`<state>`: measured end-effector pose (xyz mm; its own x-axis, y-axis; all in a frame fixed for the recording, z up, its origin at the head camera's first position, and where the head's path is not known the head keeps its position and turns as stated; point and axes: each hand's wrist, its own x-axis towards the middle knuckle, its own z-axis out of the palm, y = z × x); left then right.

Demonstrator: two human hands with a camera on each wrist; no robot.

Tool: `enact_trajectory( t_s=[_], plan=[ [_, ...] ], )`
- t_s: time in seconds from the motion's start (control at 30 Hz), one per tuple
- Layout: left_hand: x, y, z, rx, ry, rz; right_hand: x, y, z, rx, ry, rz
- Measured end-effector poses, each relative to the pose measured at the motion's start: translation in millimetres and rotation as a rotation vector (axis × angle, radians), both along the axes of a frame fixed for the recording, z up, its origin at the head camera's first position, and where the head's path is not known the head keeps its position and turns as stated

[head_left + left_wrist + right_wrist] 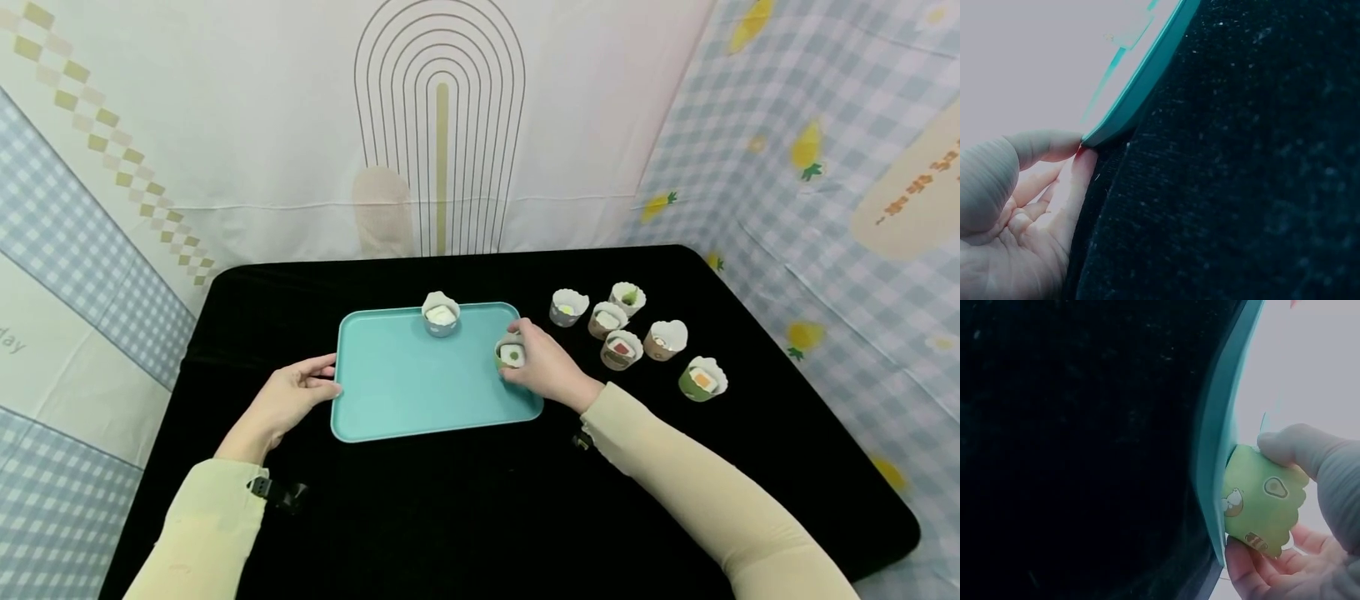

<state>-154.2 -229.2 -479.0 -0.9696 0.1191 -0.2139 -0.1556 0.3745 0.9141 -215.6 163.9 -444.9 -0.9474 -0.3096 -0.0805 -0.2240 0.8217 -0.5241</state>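
Note:
My left hand [294, 395] pinches the left rim of a turquoise rectangular tray [405, 375]; the left wrist view shows the thumb on top of the rim and a finger beneath it. At the tray's right side, my right hand [551, 362] holds a green paper baking cup [1266, 503] between thumb and fingers, its base at the tray surface. The cup has a scalloped rim and printed pictures, and a white piece with a green centre [513, 356] lies inside. A grey-blue paper cup [441, 327] with white contents stands at the tray's back edge.
Right of the tray, several filled paper cups stand on the black cloth [450, 517]: a grey one [566, 317], a brown one with a red-centred piece [618, 360], and a green one with an orange-centred piece [697, 390] farthest right. Patterned curtains [300, 125] hang behind the table.

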Motion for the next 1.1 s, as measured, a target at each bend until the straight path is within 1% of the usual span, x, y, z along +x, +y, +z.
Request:
enact_trajectory(
  t_s=[0.2, 0.37, 0.53, 0.67, 0.77, 0.93, 1.1],
  plan=[
    [-1.3, -0.9, -2.8, 0.0, -0.011, -0.001, 4.1, 4.2, 0.7, -0.017, -0.015, -0.025],
    [-0.2, -1.1, -2.7, 0.0, -0.005, -0.005, 5.3, 6.6, -1.6, -0.018, -0.033, -0.046],
    [0.6, -1.4, -1.5, 0.009, -0.004, -0.01, 4.0, 6.9, -5.0, -0.035, -0.018, -0.031],
    [-0.5, -1.6, -2.2, 0.005, -0.005, -0.011, 1.0, 7.5, -6.4, -0.056, -0.005, 0.0],
    [-0.9, -1.4, -3.0, 0.006, -0.006, -0.012, -2.2, 6.6, -6.8, -0.06, -0.004, 0.006],
    [-0.5, -1.3, -3.9, 0.014, -0.017, -0.011, -7.8, 0.0, -5.5, -0.072, -0.026, 0.003],
    [-1.1, -2.0, -2.6, 0.013, -0.014, -0.005, -19.9, -13.3, -0.2, -0.083, -0.052, -0.003]
  ],
)
